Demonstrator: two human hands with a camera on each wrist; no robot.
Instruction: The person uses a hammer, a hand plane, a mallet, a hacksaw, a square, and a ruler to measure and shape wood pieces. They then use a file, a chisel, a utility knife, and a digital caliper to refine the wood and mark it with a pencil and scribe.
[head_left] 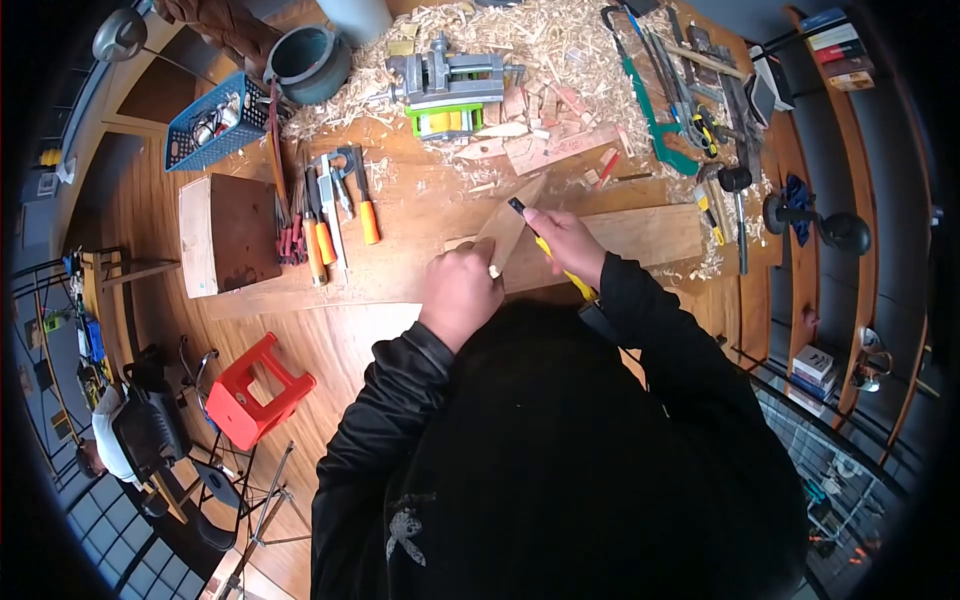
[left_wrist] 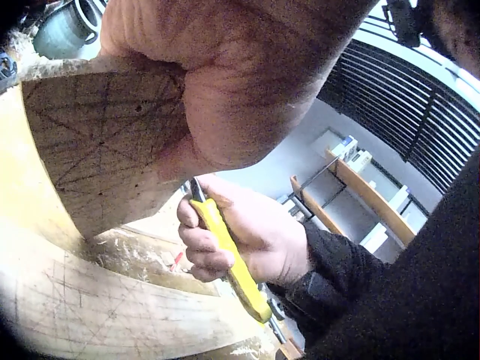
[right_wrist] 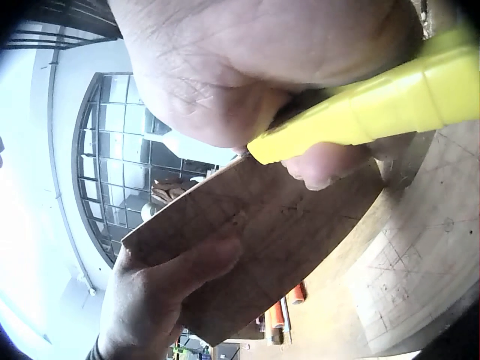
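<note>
My left hand [head_left: 463, 287] grips the near end of a flat wooden piece [head_left: 510, 218] and holds it tilted up over the workbench. The piece narrows toward its far end, and pencil lines cross its face in the left wrist view. In my right hand [head_left: 572, 245] is a yellow utility knife [left_wrist: 225, 244], with the fingers wrapped round its handle. The knife's dark front end lies close beside the wooden piece. Seen from the right wrist, the yellow handle [right_wrist: 360, 112] overlaps the wood's upper edge, and its blade is hidden there. Below both hands lies a long pale board [head_left: 640, 235] marked with lines.
A grey vise [head_left: 450, 82] stands at the back among wood shavings [head_left: 560, 45]. Left are a wooden box [head_left: 230, 235], orange-handled tools [head_left: 368, 222] and a blue basket [head_left: 215, 125]. A green-handled saw [head_left: 655, 130] and a mallet [head_left: 738, 190] lie right. A red stool [head_left: 260, 390] stands on the floor.
</note>
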